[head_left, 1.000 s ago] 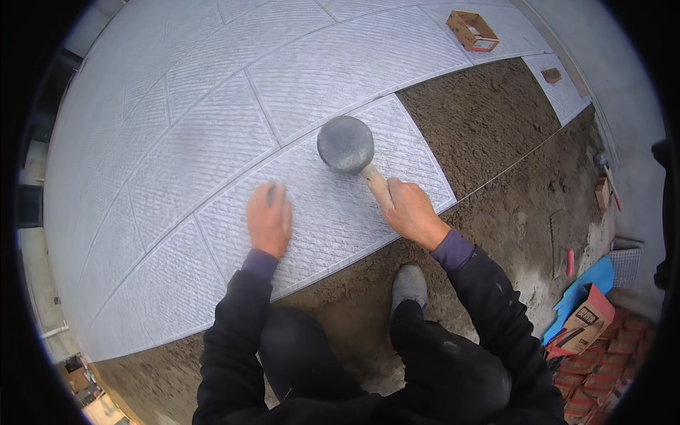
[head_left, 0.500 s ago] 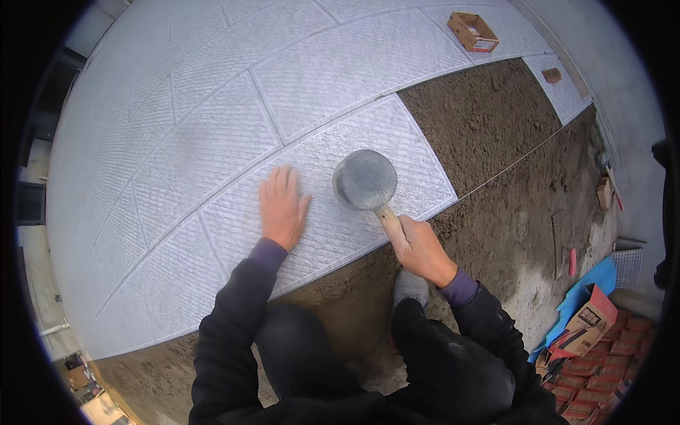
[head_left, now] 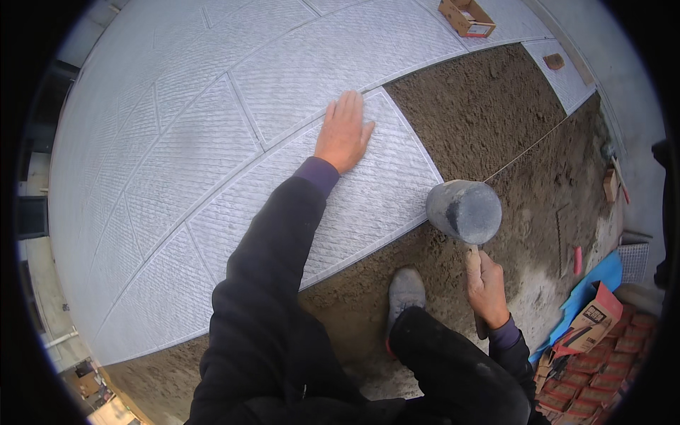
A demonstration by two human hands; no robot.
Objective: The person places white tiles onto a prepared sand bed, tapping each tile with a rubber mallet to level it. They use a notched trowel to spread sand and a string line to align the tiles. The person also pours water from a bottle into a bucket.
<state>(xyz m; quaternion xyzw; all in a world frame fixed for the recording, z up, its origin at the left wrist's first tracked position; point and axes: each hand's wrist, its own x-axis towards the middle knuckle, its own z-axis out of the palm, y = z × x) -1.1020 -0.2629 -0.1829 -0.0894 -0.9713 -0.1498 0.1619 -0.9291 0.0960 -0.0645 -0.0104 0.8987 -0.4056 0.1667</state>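
My left hand [head_left: 341,134] lies flat, fingers stretched, on the upper part of a pale grey ribbed tile [head_left: 365,202], near the joint with the tile row above. My right hand [head_left: 486,287] grips the wooden handle of a rubber mallet [head_left: 464,212]. Its big grey head hangs by the tile's right front corner; whether they touch I cannot tell. Right of this tile is a rectangle of brown mortar bed [head_left: 471,113], edged on the near side by a thin pale line [head_left: 524,151]. My shoe [head_left: 405,290] stands on the rough bed below the tile.
A cardboard box [head_left: 467,18] sits on far tiles. A brown piece [head_left: 553,61] lies on a separate tile at right. A wooden block [head_left: 610,185], pink tool [head_left: 577,261], blue sheet [head_left: 588,287], torn carton [head_left: 590,322] and red stacked packages [head_left: 602,372] line the right side.
My left hand has moved up and right along the tile. My right hand has moved right and down, carrying the mallet from over the tile's middle to its right front corner.
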